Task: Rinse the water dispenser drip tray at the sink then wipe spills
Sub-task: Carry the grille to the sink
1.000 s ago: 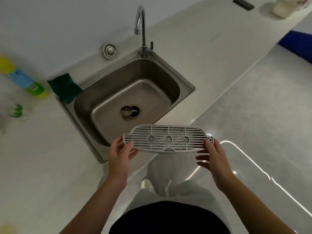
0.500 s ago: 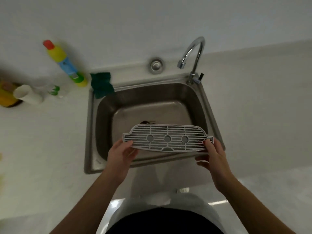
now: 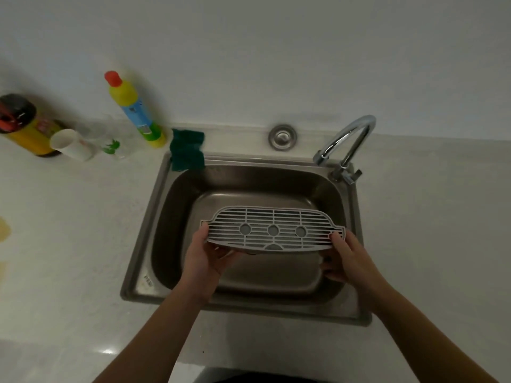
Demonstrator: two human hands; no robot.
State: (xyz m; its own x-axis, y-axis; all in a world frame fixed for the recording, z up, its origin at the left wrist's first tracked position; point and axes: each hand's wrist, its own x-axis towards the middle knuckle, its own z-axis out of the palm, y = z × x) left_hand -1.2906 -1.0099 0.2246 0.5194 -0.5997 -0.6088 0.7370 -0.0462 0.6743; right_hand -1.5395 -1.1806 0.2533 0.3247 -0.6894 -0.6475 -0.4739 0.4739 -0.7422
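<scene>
I hold a grey slotted drip tray level over the middle of the steel sink. My left hand grips its left end from below, thumb on top. My right hand grips its right end the same way. The chrome tap stands at the sink's back right corner, its spout ending above the basin's right rear; no water runs. A dark green cloth lies folded on the sink's back left rim.
A yellow cleaner bottle with a red cap leans by the wall left of the sink. Further left are a white cup, a clear glass and a dark-lidded jar. A yellowish spill marks the counter's left edge.
I have stepped up to face the sink squarely. The tray, held in both hands throughout, has moved from in front of the counter edge to over the basin.
</scene>
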